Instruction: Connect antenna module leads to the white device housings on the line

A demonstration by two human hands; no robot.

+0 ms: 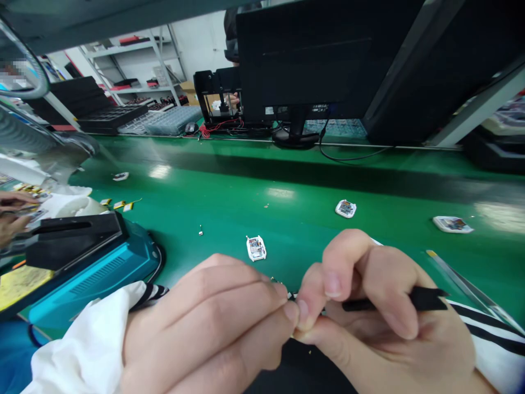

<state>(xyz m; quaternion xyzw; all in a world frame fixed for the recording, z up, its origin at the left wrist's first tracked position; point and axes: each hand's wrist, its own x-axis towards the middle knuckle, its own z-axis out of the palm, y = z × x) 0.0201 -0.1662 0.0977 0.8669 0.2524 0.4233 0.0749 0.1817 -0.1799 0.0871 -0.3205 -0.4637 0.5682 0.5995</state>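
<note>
In the head view, the person's two hands meet low in the middle over the green bench (225, 200). The left hand (217, 323), its back toward the camera, has thumb and fingers drawn together in a pinch on a small part (291, 296). The right hand (373, 303) pinches at the same spot with thumb and forefinger, so the part sits between the two sets of fingertips, mostly hidden; its shape cannot be told. The right hand also keeps a thin black piece (429, 299) tucked behind its curled fingers, one forked-looking end sticking out toward the wrist.

Just beyond the left fingertips lies an open white case (256, 248) with circuitry inside, touching neither hand. A second white case (346, 208) rests past the right hand, and a third white case (452, 224) farther to its right. Metal tweezers (463, 284) lie beside the right wrist. To the left of the left hand stands a blue device (98, 279); beyond it shows a co-worker's hand (12, 227).
</note>
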